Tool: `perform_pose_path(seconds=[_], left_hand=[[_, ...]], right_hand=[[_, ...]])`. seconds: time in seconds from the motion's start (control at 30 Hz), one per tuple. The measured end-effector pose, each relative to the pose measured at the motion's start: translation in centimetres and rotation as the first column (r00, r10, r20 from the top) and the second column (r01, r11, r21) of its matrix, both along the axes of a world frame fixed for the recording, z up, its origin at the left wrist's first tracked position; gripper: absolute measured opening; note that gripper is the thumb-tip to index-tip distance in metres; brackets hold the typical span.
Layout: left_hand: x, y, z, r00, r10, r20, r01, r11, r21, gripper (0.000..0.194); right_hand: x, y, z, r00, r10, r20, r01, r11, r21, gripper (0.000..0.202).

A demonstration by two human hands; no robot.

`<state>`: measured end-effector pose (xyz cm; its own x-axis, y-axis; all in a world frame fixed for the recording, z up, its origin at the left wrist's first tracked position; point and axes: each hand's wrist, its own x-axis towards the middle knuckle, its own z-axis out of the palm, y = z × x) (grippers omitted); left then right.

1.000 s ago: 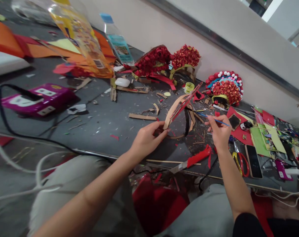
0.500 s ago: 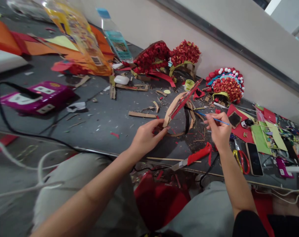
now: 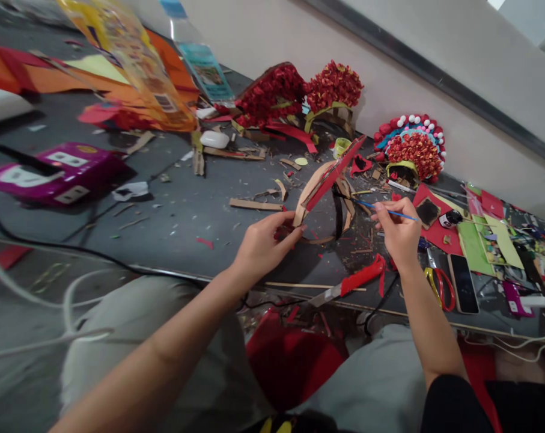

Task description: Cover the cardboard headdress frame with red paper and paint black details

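My left hand [image 3: 268,242] pinches the lower left edge of a cardboard headpiece [image 3: 310,187], which has a bent band and an upright red panel. One stretch of the band is coloured black. In my right hand [image 3: 397,233] is a thin blue-handled paintbrush [image 3: 392,211], gripped like a pen. Its dark tip reaches inside the band, by the top of the black stretch; whether it touches is hard to tell. Below lies a red-handled knife [image 3: 362,275] at the table's front edge.
Cardboard scraps [image 3: 255,204] litter the grey table [image 3: 173,231]. Red flowered headpieces [image 3: 334,85] stand by the wall. At left are a purple power strip [image 3: 60,171] and bottles [image 3: 204,69]. Scissors [image 3: 441,285], a phone [image 3: 462,282] and a small black bottle [image 3: 450,218] lie right.
The view has shifted slightly, so the table things at left sit further left and higher. The headpiece's red panel shows a little more broadly. Both hands keep their holds.
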<state>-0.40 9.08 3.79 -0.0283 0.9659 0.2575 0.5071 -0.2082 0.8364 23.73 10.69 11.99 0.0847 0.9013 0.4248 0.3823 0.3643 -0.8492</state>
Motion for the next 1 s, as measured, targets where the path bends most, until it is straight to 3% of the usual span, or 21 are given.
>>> perform_pose_path(seconds=[0.63,1.0], left_hand=[[0.02,-0.23,0.56,0.999,0.036,-0.036,-0.037,0.999,-0.023,0.035],[-0.01,-0.25,0.49,0.998,0.034,-0.046,-0.035,0.999,-0.019,0.038]], right_hand=[[0.4,-0.02,-0.05,0.997,0.013,0.078,-0.016,0.999,0.037,0.031],[0.82,-0.13,0.42,0.985,0.036,0.169,-0.034,0.999,-0.014,0.029]])
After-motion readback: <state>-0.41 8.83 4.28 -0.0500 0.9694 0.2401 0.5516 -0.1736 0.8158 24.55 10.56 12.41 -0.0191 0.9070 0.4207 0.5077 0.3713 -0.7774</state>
